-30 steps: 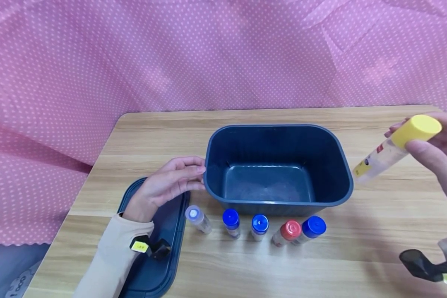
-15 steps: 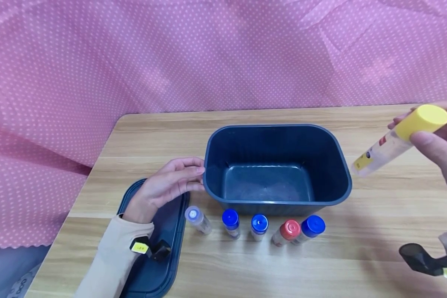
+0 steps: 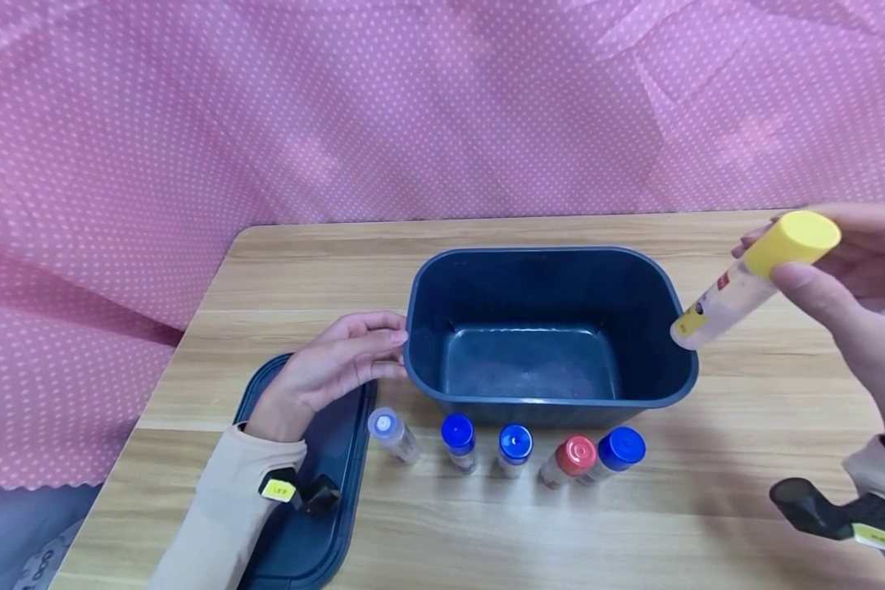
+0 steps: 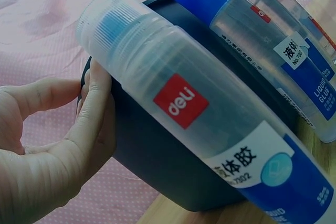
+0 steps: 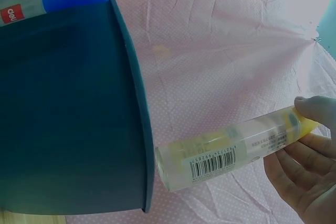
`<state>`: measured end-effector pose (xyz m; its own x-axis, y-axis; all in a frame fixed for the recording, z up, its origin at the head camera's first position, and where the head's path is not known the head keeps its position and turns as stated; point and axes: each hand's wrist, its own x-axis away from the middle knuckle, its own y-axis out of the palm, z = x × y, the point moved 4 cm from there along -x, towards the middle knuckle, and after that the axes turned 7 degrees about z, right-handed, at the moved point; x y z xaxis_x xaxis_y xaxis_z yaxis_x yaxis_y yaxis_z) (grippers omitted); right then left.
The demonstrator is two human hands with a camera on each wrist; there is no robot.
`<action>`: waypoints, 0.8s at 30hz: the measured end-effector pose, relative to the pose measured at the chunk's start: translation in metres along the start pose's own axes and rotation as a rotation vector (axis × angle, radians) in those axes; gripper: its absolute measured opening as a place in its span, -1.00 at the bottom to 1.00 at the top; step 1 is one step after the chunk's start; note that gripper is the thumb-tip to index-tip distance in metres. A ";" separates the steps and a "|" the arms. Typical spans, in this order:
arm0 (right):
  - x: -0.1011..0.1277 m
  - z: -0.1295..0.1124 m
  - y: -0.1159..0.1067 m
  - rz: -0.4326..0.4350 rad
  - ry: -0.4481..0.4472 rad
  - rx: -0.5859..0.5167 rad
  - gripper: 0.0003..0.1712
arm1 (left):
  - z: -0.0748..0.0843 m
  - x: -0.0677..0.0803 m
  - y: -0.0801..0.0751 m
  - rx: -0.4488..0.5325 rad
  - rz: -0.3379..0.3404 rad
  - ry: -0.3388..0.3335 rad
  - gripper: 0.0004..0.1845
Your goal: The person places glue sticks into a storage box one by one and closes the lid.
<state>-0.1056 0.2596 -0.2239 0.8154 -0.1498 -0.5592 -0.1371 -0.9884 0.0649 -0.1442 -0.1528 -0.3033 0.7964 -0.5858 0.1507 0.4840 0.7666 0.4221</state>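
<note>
Although its lower end overlaps the right rim of the dark blue bin (image 3: 553, 402) in my head view, the yellow-capped bottle (image 3: 730, 297) is held in the air at that end, tilted with its cap uppermost, and I cannot tell from here whether it touches the rim. The right hand (image 3: 863, 287) has it by the cap end, its grip pinching the bottle between thumb and fingers; through the right wrist camera I make out a barcode on the clear body. The bin stands upright on the table (image 3: 472, 541), its inner floor visible to me from above. At the opposite end, the left hand (image 3: 328, 362) touches the bin's wall, its grip loosely extended, thumb and fingertips resting there. Along the near side I count five more bottles: a clear-capped bottle (image 3: 394, 437), two blue-capped bottles (image 3: 460, 445), then a red-capped bottle (image 3: 569, 460) close beside a third blue-capped bottle (image 3: 617, 452). My left wrist view shows a red "deli" mark on the clear-capped one. Further left, a dark blue lid (image 3: 310, 545) lies flat beneath the left forearm, and a pink dotted cloth (image 3: 442, 123) hangs behind the table.
</note>
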 end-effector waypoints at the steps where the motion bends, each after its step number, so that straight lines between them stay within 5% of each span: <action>1: -0.001 0.001 0.002 -0.014 0.006 -0.101 -0.54 | 0.000 0.000 0.000 -0.002 -0.001 0.001 -0.82; 5: -0.001 0.004 0.007 -0.059 -0.006 -0.225 -0.55 | -0.001 0.000 0.001 -0.005 -0.012 0.004 -0.81; 14: 0.003 0.002 0.017 -0.087 0.018 -0.287 -0.54 | -0.001 0.002 -0.001 -0.006 -0.016 0.002 -0.81; 24: 0.001 -0.004 0.029 -0.110 -0.078 -0.141 -0.57 | -0.003 0.001 -0.001 -0.003 -0.031 0.008 -0.80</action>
<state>-0.1063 0.2310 -0.2198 0.7743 -0.0437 -0.6314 0.0352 -0.9931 0.1120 -0.1425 -0.1531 -0.3062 0.7840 -0.6070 0.1302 0.5094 0.7489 0.4237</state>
